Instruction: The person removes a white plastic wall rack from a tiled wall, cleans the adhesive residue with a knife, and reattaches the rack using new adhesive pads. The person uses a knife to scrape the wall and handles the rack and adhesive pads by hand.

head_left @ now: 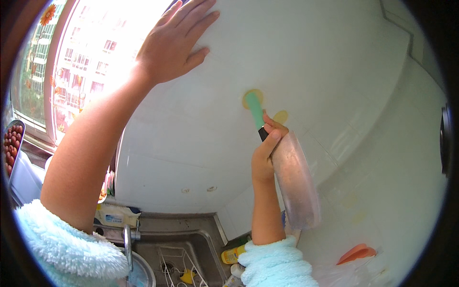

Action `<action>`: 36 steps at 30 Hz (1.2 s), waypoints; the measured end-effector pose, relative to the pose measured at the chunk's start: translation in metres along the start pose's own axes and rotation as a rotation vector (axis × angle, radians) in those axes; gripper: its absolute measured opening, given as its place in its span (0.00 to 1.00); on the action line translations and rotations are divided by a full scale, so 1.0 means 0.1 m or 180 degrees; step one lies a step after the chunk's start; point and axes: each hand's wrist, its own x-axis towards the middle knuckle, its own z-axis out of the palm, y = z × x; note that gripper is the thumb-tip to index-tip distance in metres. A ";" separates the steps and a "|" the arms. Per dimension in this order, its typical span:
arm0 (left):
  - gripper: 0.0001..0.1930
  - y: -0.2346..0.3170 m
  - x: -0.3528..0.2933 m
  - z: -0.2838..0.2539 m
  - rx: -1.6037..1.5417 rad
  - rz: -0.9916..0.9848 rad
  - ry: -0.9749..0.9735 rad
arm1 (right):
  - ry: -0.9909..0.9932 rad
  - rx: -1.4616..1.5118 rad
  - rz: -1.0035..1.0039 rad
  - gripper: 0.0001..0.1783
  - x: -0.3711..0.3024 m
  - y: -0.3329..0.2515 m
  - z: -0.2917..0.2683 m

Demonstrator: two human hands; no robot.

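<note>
My right hand is closed round the black neck of a pan with a mint-green handle. The pan's brownish-grey body hangs down, seen nearly edge-on. Its handle points up, and the tip overlaps a round yellow patch on the white tiled wall; whether they touch I cannot tell. Another yellow patch sits just to the right. Up at the top left, my left hand is open with fingers spread against or close to the wall. A dark thing shows partly behind its fingertips.
Below is a metal sink with a faucet, a white wire rack and a basin. A yellow bottle stands beside it. A bright window and a container of red fruit are left; an orange thing lies lower right.
</note>
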 end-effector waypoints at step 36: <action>0.07 0.95 -3.05 -4.51 -0.1273 -0.3376 -0.0939 | -0.2382 0.2857 0.1676 0.19 -1.80 -2.33 0.96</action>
